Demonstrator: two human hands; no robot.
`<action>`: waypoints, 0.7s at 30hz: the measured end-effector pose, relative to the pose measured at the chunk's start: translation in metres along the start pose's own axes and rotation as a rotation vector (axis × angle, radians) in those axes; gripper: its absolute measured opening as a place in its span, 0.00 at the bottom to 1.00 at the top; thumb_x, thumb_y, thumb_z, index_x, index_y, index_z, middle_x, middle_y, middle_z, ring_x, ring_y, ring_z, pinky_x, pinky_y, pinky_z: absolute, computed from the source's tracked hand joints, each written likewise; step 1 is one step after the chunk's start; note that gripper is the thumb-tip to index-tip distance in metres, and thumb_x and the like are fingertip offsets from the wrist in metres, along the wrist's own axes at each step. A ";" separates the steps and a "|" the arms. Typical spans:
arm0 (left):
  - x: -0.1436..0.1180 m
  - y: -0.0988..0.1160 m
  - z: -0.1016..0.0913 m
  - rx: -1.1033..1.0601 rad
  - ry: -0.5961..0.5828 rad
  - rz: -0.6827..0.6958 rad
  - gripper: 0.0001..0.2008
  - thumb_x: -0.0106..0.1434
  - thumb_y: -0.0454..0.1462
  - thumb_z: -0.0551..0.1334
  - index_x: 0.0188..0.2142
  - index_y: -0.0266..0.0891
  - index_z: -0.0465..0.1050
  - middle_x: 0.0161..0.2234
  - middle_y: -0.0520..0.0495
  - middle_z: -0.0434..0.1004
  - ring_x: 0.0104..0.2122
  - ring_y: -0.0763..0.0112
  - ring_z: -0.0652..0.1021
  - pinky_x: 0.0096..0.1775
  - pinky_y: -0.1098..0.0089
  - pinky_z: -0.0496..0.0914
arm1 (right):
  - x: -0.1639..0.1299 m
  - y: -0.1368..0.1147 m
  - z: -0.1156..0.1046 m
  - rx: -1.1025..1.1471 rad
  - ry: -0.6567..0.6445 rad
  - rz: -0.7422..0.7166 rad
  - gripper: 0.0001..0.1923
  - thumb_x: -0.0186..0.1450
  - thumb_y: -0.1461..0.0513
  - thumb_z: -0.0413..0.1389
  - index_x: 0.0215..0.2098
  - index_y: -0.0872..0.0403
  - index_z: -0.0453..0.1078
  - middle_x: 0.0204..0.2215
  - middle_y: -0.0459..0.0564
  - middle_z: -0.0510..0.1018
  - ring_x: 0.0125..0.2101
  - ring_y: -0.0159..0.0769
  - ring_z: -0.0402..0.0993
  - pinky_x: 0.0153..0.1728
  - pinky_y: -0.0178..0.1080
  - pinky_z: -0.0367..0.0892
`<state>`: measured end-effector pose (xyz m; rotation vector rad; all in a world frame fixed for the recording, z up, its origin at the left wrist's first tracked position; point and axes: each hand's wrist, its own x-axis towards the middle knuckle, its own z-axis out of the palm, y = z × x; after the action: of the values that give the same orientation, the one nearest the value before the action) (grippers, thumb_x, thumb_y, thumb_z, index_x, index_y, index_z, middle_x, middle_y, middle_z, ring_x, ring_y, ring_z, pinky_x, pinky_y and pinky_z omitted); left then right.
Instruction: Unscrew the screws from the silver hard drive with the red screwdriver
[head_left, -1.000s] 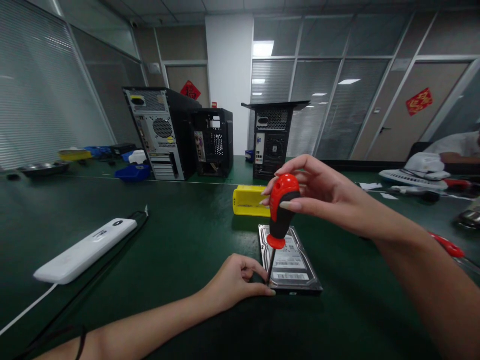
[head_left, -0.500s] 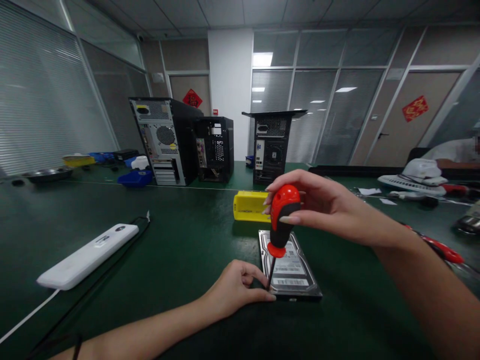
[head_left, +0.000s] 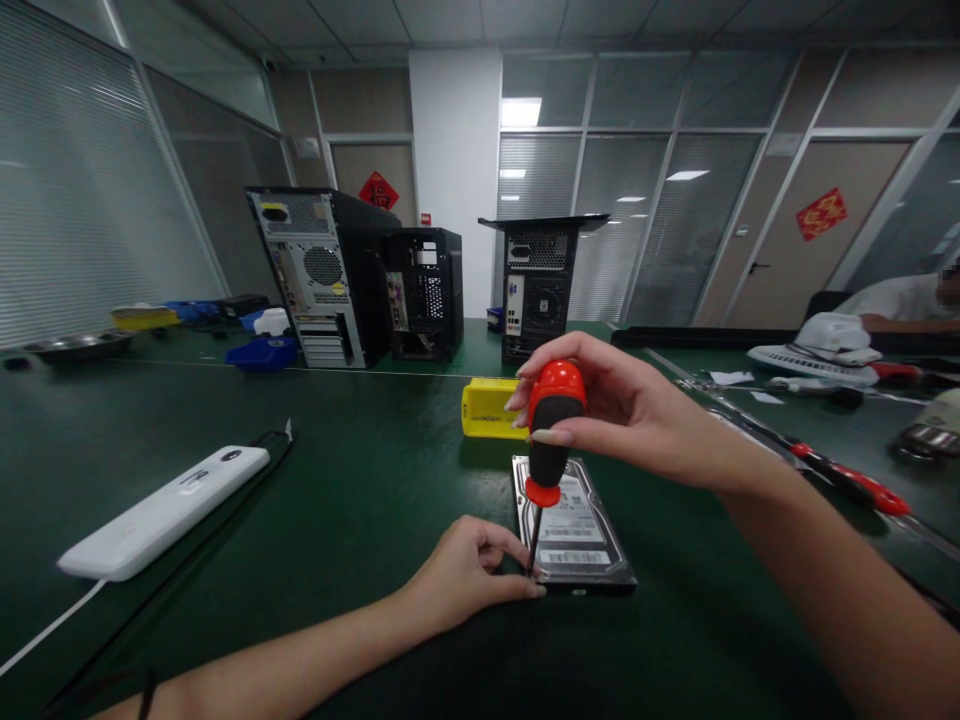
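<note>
Green matting covers the long workbench point(head_left: 360, 480), and near its front edge lies a hard drive point(head_left: 574, 525), label side up, which serves as the landmark for everything else. Over the drive's near left corner the right hand point(head_left: 622, 410) pinches the red-and-black handle of a screwdriver point(head_left: 551, 430) between thumb and curled fingertips, the shaft standing almost upright with its tip down at that corner. The left hand point(head_left: 465, 575) rests on the mat touching the same corner, thumb and forefinger nearly closed around the base of the shaft, steadying it rather than holding anything loose. Judging by this, work on that corner screw is under way; no removed screws or lifted cover show, so most of the job seems left. The tip and screw head are hidden behind the left fingers, so whether the bit is seated cannot be told. Just behind the drive sits a yellow box point(head_left: 491, 408); far behind stand three computer cases point(head_left: 427, 290); well left lies a white power strip point(head_left: 161, 510); to the right, another screwdriver point(head_left: 847, 478).
</note>
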<state>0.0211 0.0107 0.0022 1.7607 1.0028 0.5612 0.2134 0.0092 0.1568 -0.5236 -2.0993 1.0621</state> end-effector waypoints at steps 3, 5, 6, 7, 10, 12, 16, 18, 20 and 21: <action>0.000 0.001 0.001 -0.021 0.005 -0.016 0.16 0.50 0.43 0.70 0.33 0.33 0.80 0.15 0.61 0.48 0.19 0.79 0.50 0.24 0.71 0.43 | 0.000 -0.002 0.001 -0.023 -0.023 0.015 0.18 0.64 0.63 0.59 0.51 0.49 0.63 0.44 0.46 0.74 0.46 0.33 0.73 0.46 0.37 0.72; 0.001 0.000 0.001 -0.030 0.008 -0.006 0.16 0.49 0.43 0.71 0.33 0.33 0.80 0.15 0.60 0.48 0.19 0.79 0.50 0.24 0.71 0.43 | 0.000 -0.004 0.001 -0.046 -0.019 0.025 0.16 0.66 0.61 0.56 0.51 0.49 0.64 0.44 0.47 0.73 0.46 0.33 0.73 0.45 0.37 0.72; 0.001 0.000 0.001 -0.037 0.008 -0.002 0.16 0.49 0.43 0.71 0.33 0.33 0.80 0.15 0.60 0.48 0.19 0.79 0.50 0.24 0.71 0.43 | 0.000 -0.005 0.002 -0.062 -0.013 0.022 0.14 0.67 0.60 0.55 0.51 0.49 0.64 0.44 0.47 0.73 0.45 0.34 0.73 0.45 0.37 0.72; 0.001 0.000 0.001 -0.043 0.007 0.001 0.16 0.49 0.43 0.71 0.33 0.33 0.80 0.15 0.61 0.48 0.19 0.79 0.50 0.24 0.71 0.43 | 0.000 -0.006 0.002 -0.075 -0.006 0.016 0.13 0.68 0.59 0.53 0.51 0.50 0.65 0.44 0.47 0.73 0.45 0.33 0.73 0.45 0.36 0.71; 0.000 -0.001 0.002 -0.040 0.013 0.004 0.15 0.50 0.43 0.70 0.33 0.33 0.80 0.15 0.61 0.47 0.19 0.79 0.50 0.25 0.71 0.43 | 0.000 -0.006 0.002 -0.087 0.006 0.004 0.13 0.69 0.59 0.51 0.52 0.51 0.65 0.44 0.48 0.74 0.45 0.34 0.72 0.45 0.37 0.70; -0.001 -0.002 0.002 -0.026 0.027 0.009 0.15 0.50 0.43 0.70 0.33 0.34 0.80 0.16 0.61 0.46 0.19 0.78 0.50 0.25 0.71 0.44 | 0.000 -0.003 0.001 -0.077 0.011 0.010 0.14 0.69 0.59 0.51 0.53 0.51 0.64 0.44 0.49 0.74 0.45 0.35 0.73 0.45 0.38 0.70; -0.002 -0.002 0.003 -0.021 0.037 0.019 0.15 0.51 0.44 0.70 0.34 0.35 0.81 0.16 0.60 0.46 0.20 0.78 0.50 0.25 0.71 0.44 | 0.002 0.002 0.000 -0.074 0.045 -0.012 0.16 0.67 0.58 0.54 0.52 0.49 0.63 0.41 0.47 0.73 0.41 0.34 0.73 0.43 0.38 0.71; -0.003 -0.002 0.003 -0.023 0.030 0.019 0.15 0.51 0.44 0.70 0.34 0.35 0.80 0.16 0.60 0.45 0.20 0.78 0.50 0.25 0.71 0.44 | 0.003 0.003 0.000 -0.099 0.058 -0.029 0.14 0.66 0.58 0.55 0.49 0.49 0.65 0.40 0.46 0.72 0.39 0.33 0.72 0.41 0.35 0.70; -0.003 -0.002 0.003 -0.033 0.042 0.004 0.17 0.50 0.44 0.71 0.36 0.35 0.80 0.17 0.61 0.45 0.20 0.78 0.49 0.25 0.72 0.43 | 0.004 0.002 0.000 -0.133 0.064 -0.036 0.11 0.66 0.57 0.55 0.46 0.50 0.67 0.39 0.46 0.72 0.38 0.31 0.71 0.38 0.33 0.70; -0.003 -0.001 0.003 -0.042 0.057 -0.003 0.19 0.49 0.44 0.72 0.38 0.35 0.79 0.17 0.61 0.44 0.20 0.78 0.49 0.25 0.72 0.43 | 0.004 0.001 0.000 -0.141 0.064 -0.038 0.10 0.66 0.57 0.55 0.44 0.51 0.68 0.38 0.46 0.72 0.37 0.31 0.71 0.37 0.32 0.69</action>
<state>0.0207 0.0066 0.0000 1.7137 1.0262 0.6295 0.2109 0.0126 0.1575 -0.5763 -2.1288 0.8695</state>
